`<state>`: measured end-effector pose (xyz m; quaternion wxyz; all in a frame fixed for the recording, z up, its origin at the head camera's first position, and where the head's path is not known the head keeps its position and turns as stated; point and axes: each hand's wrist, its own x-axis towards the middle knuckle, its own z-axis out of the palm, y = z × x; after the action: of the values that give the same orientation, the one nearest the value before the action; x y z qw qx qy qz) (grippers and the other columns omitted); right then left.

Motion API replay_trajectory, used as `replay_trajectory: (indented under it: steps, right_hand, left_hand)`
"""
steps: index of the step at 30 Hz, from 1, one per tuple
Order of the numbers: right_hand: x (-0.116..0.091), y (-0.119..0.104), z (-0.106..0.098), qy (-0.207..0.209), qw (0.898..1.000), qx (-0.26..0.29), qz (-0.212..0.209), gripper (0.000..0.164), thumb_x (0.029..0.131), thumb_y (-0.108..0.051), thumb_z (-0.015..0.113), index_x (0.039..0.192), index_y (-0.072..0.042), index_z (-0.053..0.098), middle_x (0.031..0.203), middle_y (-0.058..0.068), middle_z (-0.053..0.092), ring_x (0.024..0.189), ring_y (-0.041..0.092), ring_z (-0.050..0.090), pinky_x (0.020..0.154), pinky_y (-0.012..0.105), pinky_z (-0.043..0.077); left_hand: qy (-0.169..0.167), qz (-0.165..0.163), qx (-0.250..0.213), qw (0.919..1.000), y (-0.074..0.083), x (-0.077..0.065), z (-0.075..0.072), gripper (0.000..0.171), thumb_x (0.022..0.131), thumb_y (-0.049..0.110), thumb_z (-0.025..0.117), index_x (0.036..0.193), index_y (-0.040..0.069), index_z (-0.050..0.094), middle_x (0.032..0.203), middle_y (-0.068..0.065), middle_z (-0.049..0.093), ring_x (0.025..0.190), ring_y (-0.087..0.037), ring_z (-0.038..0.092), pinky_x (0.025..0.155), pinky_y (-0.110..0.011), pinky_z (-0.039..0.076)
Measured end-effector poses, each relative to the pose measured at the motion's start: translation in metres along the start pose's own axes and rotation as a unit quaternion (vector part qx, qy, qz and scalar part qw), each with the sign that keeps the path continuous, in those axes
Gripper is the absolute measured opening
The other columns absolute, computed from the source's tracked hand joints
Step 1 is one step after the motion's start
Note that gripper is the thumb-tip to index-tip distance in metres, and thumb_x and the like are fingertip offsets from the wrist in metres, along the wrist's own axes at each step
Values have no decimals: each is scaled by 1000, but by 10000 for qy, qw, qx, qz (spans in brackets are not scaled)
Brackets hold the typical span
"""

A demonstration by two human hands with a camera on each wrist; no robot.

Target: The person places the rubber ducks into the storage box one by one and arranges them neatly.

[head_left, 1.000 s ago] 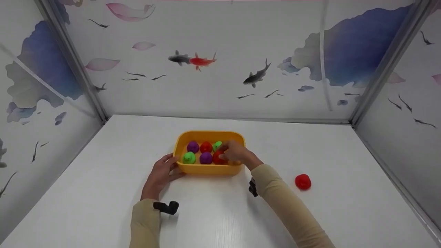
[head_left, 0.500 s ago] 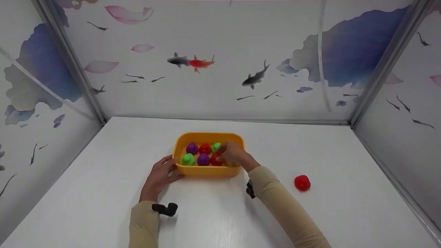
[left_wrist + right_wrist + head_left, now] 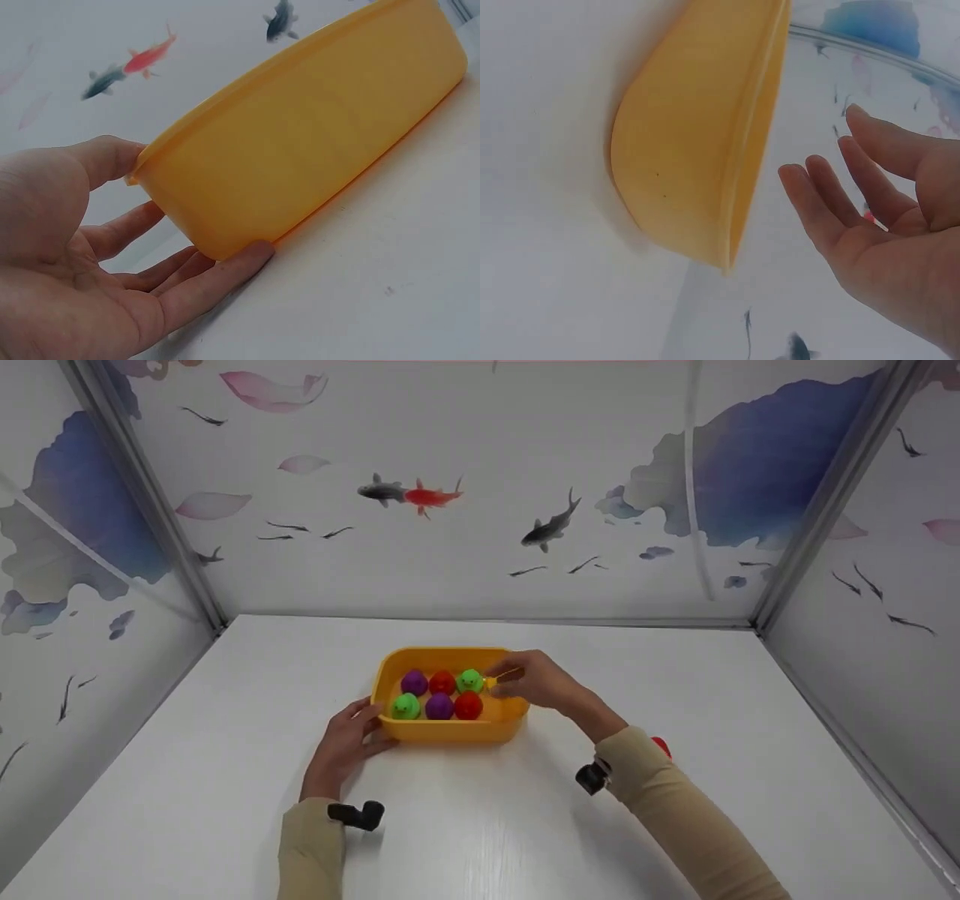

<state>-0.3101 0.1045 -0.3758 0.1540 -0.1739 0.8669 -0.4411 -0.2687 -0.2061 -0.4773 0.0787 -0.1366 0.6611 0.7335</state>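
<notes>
A yellow plastic bin [image 3: 450, 730] stands on the white table. Inside sit small round toys in two rows: a purple one [image 3: 413, 682], a red one [image 3: 442, 682] and a green one with a face [image 3: 469, 681] behind, another green one [image 3: 406, 706], a purple one [image 3: 439, 706] and a red one [image 3: 469, 706] in front. My left hand [image 3: 112, 247] grips the bin's left end, thumb at the rim, fingers along the outer wall and base. Over the right end hovers my right hand [image 3: 541, 681]; in the right wrist view its fingers are spread, holding nothing.
One more red toy [image 3: 660, 746] lies on the table to the right, partly hidden behind the right sleeve [image 3: 675, 802]. Printed panels with fish and petals [image 3: 427, 570] enclose the back and both sides of the table.
My right hand has let go of the front red toy and risen toward the right, uncovering it and the back green toy. My left hand stays on the bin.
</notes>
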Motion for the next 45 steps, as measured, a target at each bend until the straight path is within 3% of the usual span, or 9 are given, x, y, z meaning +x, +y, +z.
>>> replay_trajectory:
  steps: [7, 14, 27, 33, 37, 41, 45]
  right_hand:
    - [-35, 3, -19, 104, 9991, 321, -250, 33, 94, -19, 70, 126, -14, 67, 132, 10, 65, 122, 25, 63, 103, 37, 55]
    - [-60, 25, -29, 302, 9987, 291, -276, 36, 95, -22, 70, 129, -13, 64, 133, 12, 63, 122, 27, 64, 103, 40, 55]
    - [-75, 73, -47, 416, 9976, 522, -201, 36, 94, -27, 70, 127, -13, 65, 131, 11, 65, 112, 24, 67, 99, 34, 58]
    - [-78, 88, -63, 433, 9976, 488, -223, 38, 94, -29, 70, 128, -13, 65, 134, 16, 63, 116, 26, 65, 101, 35, 57]
    - [-84, 103, -76, 452, 9981, 323, -266, 40, 94, -31, 70, 130, -15, 63, 135, 12, 62, 123, 28, 61, 104, 38, 55]
    - [-95, 121, -91, 382, 9972, 369, -534, 42, 95, -29, 69, 134, -16, 61, 142, 10, 58, 131, 25, 56, 102, 28, 54]
    - [-105, 137, -105, 297, 9921, 650, -1026, 42, 95, -18, 68, 136, -10, 60, 147, 12, 53, 130, 10, 55, 99, 19, 53]
  left_hand:
    - [-48, 5, 96, 9999, 0, -1, 0, 55, 105, 37, 51, 153, 15, 36, 151, -13, 48, 132, -28, 54, 98, -37, 58]
    - [-73, 1, 119, 9999, -1, -2, -1, 57, 104, 39, 52, 153, 14, 36, 151, -13, 47, 133, -29, 53, 99, -37, 57]
    - [-169, -4, 107, 9998, -2, -2, 0, 56, 105, 36, 50, 155, 13, 35, 155, -12, 43, 139, -29, 48, 100, -38, 56]
    - [-191, 23, 115, 9997, -2, -4, -4, 57, 106, 36, 49, 155, 12, 34, 156, -12, 43, 140, -29, 47, 100, -39, 56]
    - [-168, 5, 93, 9998, -3, -5, -5, 56, 105, 36, 50, 154, 12, 35, 156, -12, 42, 141, -29, 46, 100, -38, 56]
    - [-175, 5, 119, 9998, -4, -5, -4, 58, 105, 38, 51, 154, 12, 35, 157, -12, 42, 141, -29, 46, 101, -38, 56]
    - [-234, 78, 129, 9996, -4, -5, -3, 57, 105, 38, 51, 153, 12, 36, 155, -12, 44, 140, -29, 48, 102, -38, 55]
